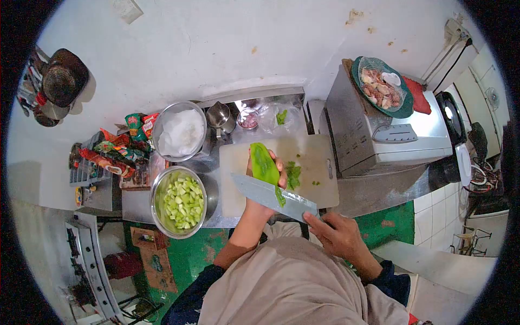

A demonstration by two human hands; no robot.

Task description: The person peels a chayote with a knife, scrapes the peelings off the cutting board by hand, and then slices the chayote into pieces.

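My left hand [282,174] is wrapped around a long, bright green vegetable piece [264,164], holding it above the cutting board [235,192]. In my right hand [340,236] is the handle of a broad-bladed kitchen knife [276,198]. Its blade points left and crosses in front of my left wrist, near the lower end of the vegetable. A thin green strip [279,196] lies against the blade. Green scraps [293,176] are scattered on the board, right of my left hand. Left of the board stands a steel bowl [155,212] of diced pale green pieces [184,203].
Behind the diced pieces is a bowl [156,138] with white contents, beside a metal cup [220,117] and a small dish [248,118]. Colourful packets [111,162] crowd the left. At right, a green plate [403,112] of meat-like pieces rests on a silver appliance [360,135].
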